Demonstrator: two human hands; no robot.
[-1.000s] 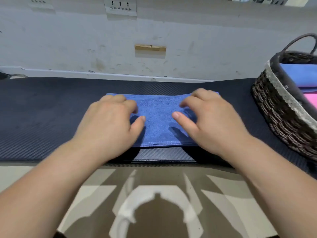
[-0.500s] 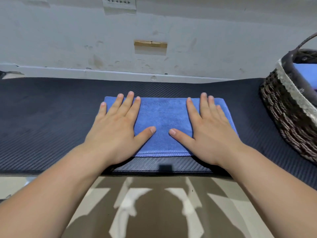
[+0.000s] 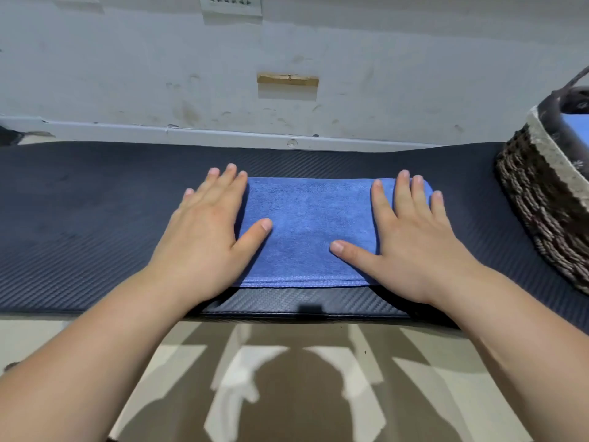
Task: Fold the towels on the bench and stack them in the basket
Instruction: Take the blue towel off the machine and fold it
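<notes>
**Mia:** What are the grips doing?

**Ben:** The left grip (image 3: pixel 207 231) and the right grip (image 3: pixel 414 237) are both spread flat, fingers straight; each presses on one end of the blue towel (image 3: pixel 306 224); they pinch nothing.

**Mia:** Where is the towel?

**Ben:** On the dark tabletop (image 3: pixel 79 218), in the middle, close to the front edge.

**Mia:** What step is it?

**Ben:** Smoothing a fold, I think; next it may need one more fold, or a lift to the basket (image 3: pixel 535 199) at the right end; either way the fingers must curl under its ends.

**Mia:** What can't you see?

**Ben:** The towel's ends hide under the palms; I cannot count its layers; the basket is cut off at the side; only a bit of blue cloth (image 3: pixel 578 122) shows inside.
</notes>
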